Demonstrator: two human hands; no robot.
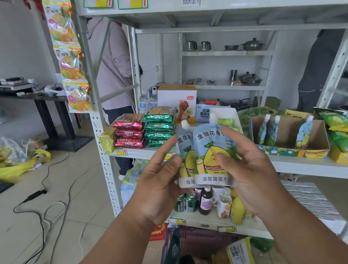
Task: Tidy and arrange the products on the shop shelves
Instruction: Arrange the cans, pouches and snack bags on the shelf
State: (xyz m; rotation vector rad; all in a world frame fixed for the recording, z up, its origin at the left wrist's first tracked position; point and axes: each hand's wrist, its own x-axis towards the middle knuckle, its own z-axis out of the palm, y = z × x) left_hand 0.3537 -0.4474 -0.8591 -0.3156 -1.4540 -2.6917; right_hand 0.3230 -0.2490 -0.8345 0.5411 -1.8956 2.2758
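I hold two pale blue drink pouches with a yellow fruit cartoon and white spouts in front of the shelf. My right hand [249,171] grips the front pouch [210,149], thumb on its face and fingers behind. The rear pouch [184,149] sits partly behind it, and my left hand [160,180] pinches its left edge, index finger stretched up along it. Several more of these pouches [270,128] stand in an open cardboard display box [290,143] on the middle shelf to the right.
Red [129,133] and green [159,126] snack packs are stacked on the middle shelf's left. Cans and bottles [203,200] stand on the lower shelf. A basket [198,246] with goods sits below. Cables and yellow bags [15,161] lie on the floor; two people stand behind the shelving.
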